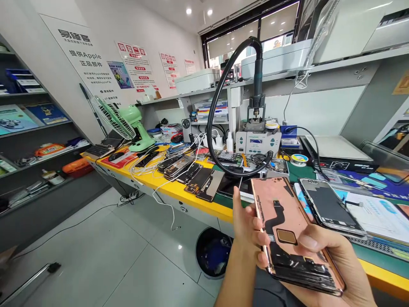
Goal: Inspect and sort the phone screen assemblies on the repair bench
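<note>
An opened phone part (289,209) lies tilted in front of me, its copper-pink inner face up, with a black flex cable and a dark lower end. My right hand (338,256) grips it from below. The thumb presses on the inner face, and the fingertips along the left edge seem to belong to this hand. Beside that left edge is my left hand (243,226), thumb pointing up. Its other fingers are largely hidden by the phone part, so I cannot tell whether it grips it. A phone screen (330,204) rests on the bench to the right.
Several loose phone screens (204,184) lie along the yellow bench edge (220,207). A black hose (211,115) loops from a rework station (257,143). To the left stands a green fan (140,128). A black bin (213,251) sits on the floor below.
</note>
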`<state>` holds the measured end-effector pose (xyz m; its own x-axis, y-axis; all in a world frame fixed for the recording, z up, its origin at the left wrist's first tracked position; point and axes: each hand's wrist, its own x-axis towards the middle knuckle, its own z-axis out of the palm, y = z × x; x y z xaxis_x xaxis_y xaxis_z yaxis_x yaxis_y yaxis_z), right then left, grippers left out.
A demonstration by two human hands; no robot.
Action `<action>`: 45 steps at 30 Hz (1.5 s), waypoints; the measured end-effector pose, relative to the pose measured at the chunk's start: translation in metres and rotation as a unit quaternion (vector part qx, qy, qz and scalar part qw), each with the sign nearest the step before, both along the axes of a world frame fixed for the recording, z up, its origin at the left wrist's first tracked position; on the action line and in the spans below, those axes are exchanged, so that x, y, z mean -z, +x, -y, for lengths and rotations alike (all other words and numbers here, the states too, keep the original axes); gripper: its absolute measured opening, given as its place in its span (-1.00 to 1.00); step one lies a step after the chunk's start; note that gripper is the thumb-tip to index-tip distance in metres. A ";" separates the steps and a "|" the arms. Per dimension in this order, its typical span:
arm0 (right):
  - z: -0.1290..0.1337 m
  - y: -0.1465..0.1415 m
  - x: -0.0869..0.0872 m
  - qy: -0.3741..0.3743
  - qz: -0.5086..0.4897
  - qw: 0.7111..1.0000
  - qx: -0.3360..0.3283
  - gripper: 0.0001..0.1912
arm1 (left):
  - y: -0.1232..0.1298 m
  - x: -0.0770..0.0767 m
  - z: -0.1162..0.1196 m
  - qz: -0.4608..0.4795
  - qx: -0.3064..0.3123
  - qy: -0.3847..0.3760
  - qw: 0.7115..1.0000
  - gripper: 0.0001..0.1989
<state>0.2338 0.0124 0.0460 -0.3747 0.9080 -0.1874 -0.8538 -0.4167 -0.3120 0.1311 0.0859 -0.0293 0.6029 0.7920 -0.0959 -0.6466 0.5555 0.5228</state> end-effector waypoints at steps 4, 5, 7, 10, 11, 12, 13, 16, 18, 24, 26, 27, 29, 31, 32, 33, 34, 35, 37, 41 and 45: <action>0.000 0.002 0.004 0.008 0.001 0.999 -0.042 -0.52 | -0.037 0.001 0.006 0.044 0.043 -0.045 0.997 -0.37; -0.001 0.003 0.004 0.011 0.001 0.999 -0.052 -0.56 | -0.049 -0.001 0.009 0.057 0.046 -0.016 0.997 -0.36; -0.003 0.003 0.002 0.011 0.006 0.998 -0.062 -0.57 | -0.073 -0.005 0.016 0.055 0.048 0.058 0.996 -0.37; -0.007 0.000 -0.001 0.004 0.013 0.997 -0.075 -0.55 | -0.096 -0.010 0.023 -0.003 0.024 0.134 0.991 -0.40; -0.009 -0.002 -0.001 0.004 0.010 0.997 -0.079 -0.56 | -0.098 -0.012 0.024 -0.020 0.005 0.140 0.990 -0.42; -0.009 -0.003 0.000 0.007 0.005 0.997 -0.083 -0.57 | -0.097 -0.013 0.024 -0.026 -0.017 0.136 0.990 -0.45; -0.010 -0.005 0.002 0.011 -0.002 0.996 -0.086 -0.57 | -0.093 -0.014 0.024 -0.020 -0.038 0.122 0.992 -0.47; -0.007 -0.010 0.013 0.023 -0.020 0.994 -0.107 -0.59 | -0.072 -0.019 0.020 0.031 -0.066 0.035 0.997 -0.55; -0.004 -0.013 0.022 0.015 -0.027 0.992 -0.124 -0.59 | -0.058 -0.023 0.017 0.039 -0.071 -0.011 0.997 -0.57; 0.004 -0.017 0.041 -0.053 -0.004 0.994 -0.092 -0.45 | -0.051 -0.037 0.013 -0.168 -0.120 0.057 0.977 -0.76; 0.005 -0.016 0.043 -0.061 0.010 0.995 -0.075 -0.43 | -0.053 -0.039 0.012 -0.210 -0.119 0.087 0.967 -0.79; 0.005 -0.016 0.043 -0.059 0.014 0.995 -0.074 -0.44 | -0.054 -0.039 0.012 -0.220 -0.120 0.095 0.963 -0.79; 0.005 -0.014 0.042 -0.047 0.014 0.995 -0.088 -0.53 | -0.054 -0.036 0.011 -0.238 -0.127 0.102 0.958 -0.80; 0.004 -0.014 0.042 -0.030 0.006 0.993 -0.110 -0.63 | -0.051 -0.033 0.012 -0.259 -0.135 0.109 0.950 -0.80; 0.004 -0.014 0.042 -0.024 -0.003 0.993 -0.116 -0.65 | -0.049 -0.032 0.012 -0.269 -0.138 0.113 0.947 -0.80; 0.004 -0.014 0.042 -0.023 -0.013 0.993 -0.117 -0.67 | -0.049 -0.031 0.013 -0.277 -0.139 0.120 0.943 -0.80; 0.004 -0.014 0.043 -0.025 -0.024 0.993 -0.109 -0.69 | -0.049 -0.031 0.013 -0.285 -0.137 0.131 0.939 -0.78; 0.004 -0.014 0.043 -0.029 -0.035 0.994 -0.095 -0.71 | -0.052 -0.033 0.012 -0.296 -0.127 0.150 0.935 -0.74; 0.005 -0.014 0.043 -0.038 -0.058 0.995 -0.072 -0.73 | -0.065 -0.039 0.006 -0.347 -0.115 0.206 0.907 -0.67; 0.005 -0.011 0.038 -0.044 -0.100 0.991 -0.072 -0.67 | -0.125 -0.053 -0.036 -0.611 -0.265 0.299 0.684 -0.58; 0.005 -0.010 0.035 -0.034 -0.111 0.991 -0.061 -0.65 | -0.181 -0.052 -0.095 -0.803 -0.198 0.308 0.469 -0.52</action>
<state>0.2242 0.0074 0.0109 -0.5191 0.8419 -0.1473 -0.8407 -0.5340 -0.0899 -0.0494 0.1810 0.0226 -0.0613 0.9874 0.1461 0.8689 -0.0192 0.4946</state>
